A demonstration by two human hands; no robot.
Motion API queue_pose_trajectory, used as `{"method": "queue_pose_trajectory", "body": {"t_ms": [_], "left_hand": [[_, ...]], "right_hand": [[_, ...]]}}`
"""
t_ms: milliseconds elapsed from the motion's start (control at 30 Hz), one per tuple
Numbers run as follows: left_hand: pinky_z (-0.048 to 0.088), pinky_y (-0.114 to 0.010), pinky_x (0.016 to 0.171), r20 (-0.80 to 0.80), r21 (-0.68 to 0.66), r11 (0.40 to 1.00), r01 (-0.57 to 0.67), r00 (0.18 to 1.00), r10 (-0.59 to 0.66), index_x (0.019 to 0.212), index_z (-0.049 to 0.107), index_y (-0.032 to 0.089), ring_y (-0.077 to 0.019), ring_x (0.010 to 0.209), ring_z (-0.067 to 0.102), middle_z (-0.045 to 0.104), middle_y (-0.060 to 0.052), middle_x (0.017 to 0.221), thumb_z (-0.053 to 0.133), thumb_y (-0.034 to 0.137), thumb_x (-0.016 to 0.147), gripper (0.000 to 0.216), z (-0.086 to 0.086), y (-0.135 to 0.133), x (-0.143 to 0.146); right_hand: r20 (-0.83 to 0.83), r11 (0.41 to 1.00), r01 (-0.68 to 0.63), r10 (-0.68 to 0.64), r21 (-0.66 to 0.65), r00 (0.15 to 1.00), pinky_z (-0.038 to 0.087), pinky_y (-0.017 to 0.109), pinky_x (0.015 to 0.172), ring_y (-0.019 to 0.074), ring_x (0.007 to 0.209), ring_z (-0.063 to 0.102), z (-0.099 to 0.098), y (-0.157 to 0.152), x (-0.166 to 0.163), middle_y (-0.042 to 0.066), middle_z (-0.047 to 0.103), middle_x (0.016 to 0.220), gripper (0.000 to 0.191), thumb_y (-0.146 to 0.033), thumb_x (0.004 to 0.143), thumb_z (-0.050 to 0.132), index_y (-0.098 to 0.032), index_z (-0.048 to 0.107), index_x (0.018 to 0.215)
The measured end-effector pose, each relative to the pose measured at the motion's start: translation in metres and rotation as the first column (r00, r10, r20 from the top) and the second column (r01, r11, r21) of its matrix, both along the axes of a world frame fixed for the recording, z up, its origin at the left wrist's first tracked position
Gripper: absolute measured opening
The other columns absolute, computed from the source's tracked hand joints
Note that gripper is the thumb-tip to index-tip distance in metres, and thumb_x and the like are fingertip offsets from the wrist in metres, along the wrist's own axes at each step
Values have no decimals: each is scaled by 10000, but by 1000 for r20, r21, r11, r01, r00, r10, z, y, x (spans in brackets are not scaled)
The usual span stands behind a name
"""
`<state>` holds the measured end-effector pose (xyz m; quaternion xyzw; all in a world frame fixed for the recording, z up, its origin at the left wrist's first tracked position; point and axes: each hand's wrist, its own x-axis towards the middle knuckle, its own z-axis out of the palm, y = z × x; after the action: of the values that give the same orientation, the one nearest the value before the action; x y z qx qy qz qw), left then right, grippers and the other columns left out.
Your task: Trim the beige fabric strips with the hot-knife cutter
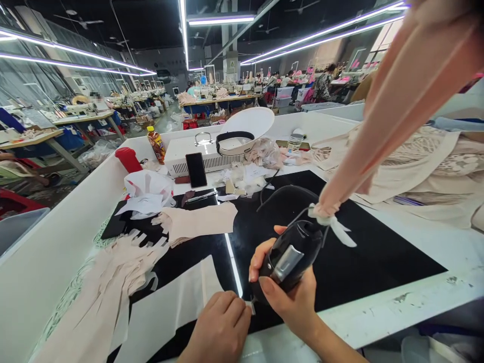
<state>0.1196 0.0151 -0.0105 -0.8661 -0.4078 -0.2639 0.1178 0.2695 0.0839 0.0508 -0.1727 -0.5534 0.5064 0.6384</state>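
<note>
My right hand (287,297) is closed around a black handheld tool with a silver plate (293,254); its cord runs back over the black mat (378,252). A pale pink garment (393,101) hangs from the upper right, and its knotted end with a white tie (330,222) rests on the tool's top. My left hand (219,327) is closed in a pinch on a small white tag (249,305) at the tool's lower tip. Several pink glove-like pieces (117,272) lie in a pile to the left.
A white machine (189,151) stands at the back with a phone (196,170) leaning on it, beside a white bowl-shaped lamp (249,128), a drink bottle (157,144) and a red cylinder (128,159). Lace fabric (434,161) is heaped at the right. Other workstations fill the hall behind.
</note>
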Motion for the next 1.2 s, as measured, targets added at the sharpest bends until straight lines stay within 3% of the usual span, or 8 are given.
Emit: {"method": "queue_pose_trajectory", "body": {"t_ms": [167, 367, 467, 767, 1200], "left_hand": [[498, -297, 569, 59, -44, 998, -44, 997, 46, 783, 573, 188, -177, 612, 572, 585, 2, 690, 426, 53, 1040, 325, -4, 0, 1], [522, -298, 621, 202, -213, 977, -9, 978, 53, 872, 632, 204, -181, 690, 618, 643, -7, 769, 452, 124, 1053, 267, -2, -2, -7], [521, -296, 644, 228, -237, 971, -7, 972, 63, 916, 646, 209, -180, 722, 633, 661, -7, 802, 460, 133, 1057, 245, 2, -3, -9], [423, -303, 644, 31, 38, 999, -17, 999, 15, 883, 609, 181, -158, 652, 568, 622, 14, 742, 466, 61, 1046, 248, 0, 0, -6], [378, -314, 647, 0, 61, 998, -27, 1000, 27, 915, 618, 172, -157, 638, 535, 594, 22, 722, 469, 44, 1027, 227, -2, 1, -4]], "right_hand": [[10, 1000, 3, -3, 15, 1000, 586, 240, 583, 113, 630, 613, -3, 1, 0, -26, 634, 891, 499, -220, 937, 734, -372, 498, 1349], [11, 1000, -7, 7, 17, 1000, 580, 236, 602, 107, 644, 623, -5, 2, 0, -30, 638, 912, 443, -206, 925, 741, -368, 526, 1277], [3, 1000, -11, 11, 15, 1000, 584, 235, 617, 105, 651, 625, -5, 1, -1, -29, 642, 914, 404, -204, 926, 738, -362, 536, 1239], [18, 1000, 3, -3, 7, 1000, 578, 242, 609, 111, 632, 614, -3, 1, -1, -28, 633, 877, 347, -195, 917, 734, -347, 535, 1156], [8, 999, 19, -19, 27, 1000, 572, 251, 579, 118, 620, 608, 0, 2, -1, -22, 625, 887, 421, -197, 927, 726, -339, 511, 1260]]}}
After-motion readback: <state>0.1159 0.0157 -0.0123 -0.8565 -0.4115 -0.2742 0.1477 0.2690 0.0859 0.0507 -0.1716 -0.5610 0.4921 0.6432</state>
